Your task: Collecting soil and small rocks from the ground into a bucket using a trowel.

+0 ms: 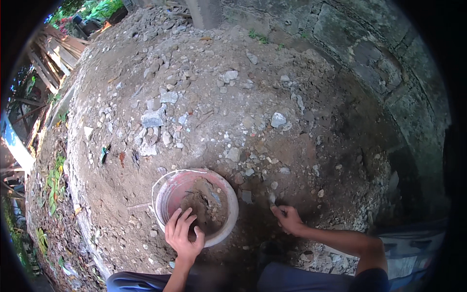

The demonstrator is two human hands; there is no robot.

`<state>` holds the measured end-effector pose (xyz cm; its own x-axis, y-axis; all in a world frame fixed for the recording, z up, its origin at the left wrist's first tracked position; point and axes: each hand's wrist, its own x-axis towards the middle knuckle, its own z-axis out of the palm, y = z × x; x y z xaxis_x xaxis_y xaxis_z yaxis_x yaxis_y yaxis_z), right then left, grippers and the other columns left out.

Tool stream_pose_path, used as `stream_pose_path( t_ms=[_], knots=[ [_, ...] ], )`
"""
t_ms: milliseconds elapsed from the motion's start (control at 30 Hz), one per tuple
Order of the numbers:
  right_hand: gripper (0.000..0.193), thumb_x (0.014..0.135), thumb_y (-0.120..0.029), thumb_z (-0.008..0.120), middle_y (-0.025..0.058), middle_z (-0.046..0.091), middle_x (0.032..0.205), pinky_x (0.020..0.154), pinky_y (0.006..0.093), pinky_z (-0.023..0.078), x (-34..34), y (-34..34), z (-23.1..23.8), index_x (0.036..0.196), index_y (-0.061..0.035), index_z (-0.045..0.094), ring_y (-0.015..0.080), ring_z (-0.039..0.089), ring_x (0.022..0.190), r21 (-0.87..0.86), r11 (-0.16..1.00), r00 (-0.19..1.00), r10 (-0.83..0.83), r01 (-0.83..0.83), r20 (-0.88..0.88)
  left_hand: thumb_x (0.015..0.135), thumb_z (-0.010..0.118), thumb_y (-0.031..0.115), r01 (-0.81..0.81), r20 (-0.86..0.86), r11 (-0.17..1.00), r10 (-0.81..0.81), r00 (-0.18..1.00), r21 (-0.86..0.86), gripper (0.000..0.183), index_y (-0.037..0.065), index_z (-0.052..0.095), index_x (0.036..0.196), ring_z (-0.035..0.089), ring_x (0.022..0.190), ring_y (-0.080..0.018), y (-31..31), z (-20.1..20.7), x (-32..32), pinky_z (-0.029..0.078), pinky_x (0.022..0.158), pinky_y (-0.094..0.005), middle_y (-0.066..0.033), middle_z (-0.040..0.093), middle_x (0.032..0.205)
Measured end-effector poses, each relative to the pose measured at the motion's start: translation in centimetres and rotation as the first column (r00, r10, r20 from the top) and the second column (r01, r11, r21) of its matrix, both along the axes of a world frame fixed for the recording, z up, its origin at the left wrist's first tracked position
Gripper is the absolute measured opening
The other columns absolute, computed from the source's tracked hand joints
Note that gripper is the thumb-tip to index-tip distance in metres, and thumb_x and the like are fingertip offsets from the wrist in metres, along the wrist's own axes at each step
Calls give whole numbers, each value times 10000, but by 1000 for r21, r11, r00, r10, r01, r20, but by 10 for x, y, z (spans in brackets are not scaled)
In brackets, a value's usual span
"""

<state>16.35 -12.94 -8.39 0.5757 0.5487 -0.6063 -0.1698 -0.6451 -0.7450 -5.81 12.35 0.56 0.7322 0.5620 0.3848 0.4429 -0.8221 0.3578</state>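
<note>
A pinkish-white plastic bucket (233, 207) stands on the dirt in front of me, its wire handle lying against the far-left rim. Brown soil with bits of stone (206, 202) partly fills it. My left hand (185, 233) is over the bucket's near-left side, fingers loosely bent and apart, with nothing seen in them. To the right of the bucket, low over the ground, my right hand (290, 220) is closed. A small pale thing (272, 198) shows at its fingertips; its kind is too blurred to tell.
Loose stones lie across the dirt, including a large grey one (153, 118) and a whitish one (278, 119). An old block wall (404, 97) rises at the right, with a concrete post (204, 13) at the back. Wooden planks (53, 61) and green plants (55, 180) line the left.
</note>
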Motion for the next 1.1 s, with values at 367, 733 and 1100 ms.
stream_pose_path(
  t_ms=[367,733,1100],
  knots=[
    [447,1017,-457,573,17,515,569,355,290,362,13,-10,33,880,-32,598,101,477,395,-10,1000,990,-27,26,-137,721,628,119,-4,4,999,4,1000,48,284,96,708,992,595,1209,-318,6,5,14,426,1008,-438,-54,704,1190],
    [473,1013,-476,562,25,515,569,311,299,322,41,62,39,959,-11,633,106,435,351,-56,988,948,-156,146,-276,721,623,90,19,31,1000,-19,999,16,277,95,695,989,597,1211,-330,4,6,22,428,1016,-447,-62,708,1170],
    [511,1006,-511,537,29,554,622,335,294,359,68,136,-9,983,-17,663,117,489,397,92,996,996,5,3,-91,723,615,105,-11,12,1000,11,1000,16,279,100,703,988,599,1209,-313,3,2,7,432,988,-434,-48,713,1171]
  ],
)
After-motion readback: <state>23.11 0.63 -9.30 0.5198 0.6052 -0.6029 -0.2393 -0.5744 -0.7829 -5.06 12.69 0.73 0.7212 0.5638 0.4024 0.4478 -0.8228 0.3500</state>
